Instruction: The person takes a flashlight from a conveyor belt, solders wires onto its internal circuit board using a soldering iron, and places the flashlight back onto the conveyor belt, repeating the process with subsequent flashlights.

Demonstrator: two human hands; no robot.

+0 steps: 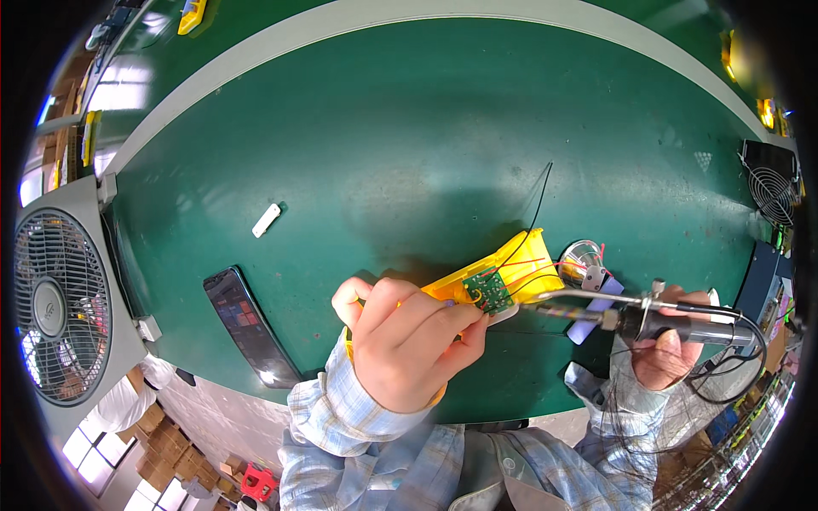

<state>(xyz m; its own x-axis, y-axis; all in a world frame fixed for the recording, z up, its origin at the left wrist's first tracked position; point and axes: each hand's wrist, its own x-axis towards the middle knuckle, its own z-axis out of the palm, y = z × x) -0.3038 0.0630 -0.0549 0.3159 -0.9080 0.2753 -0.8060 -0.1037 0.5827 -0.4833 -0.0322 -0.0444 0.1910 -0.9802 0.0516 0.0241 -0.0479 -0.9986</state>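
Our left hand grips the yellow housing, our right hand a soldering iron; room stretches toward the desk's far edge.

Green tabletop, dark phone left, small white piece; shiny round part right

Long, open yellow plastic housing, slanting, wide end toward upper right, far end partly hidden. Set inside, a small green circuit board, soldered face up, trailing thin red and black wires. Close over the board's right edge, nearly level, a black-handled soldering iron with curved metal guide tube; contact at the tip unclear. Just beside the wide end, a round silvery reflector with red wires.
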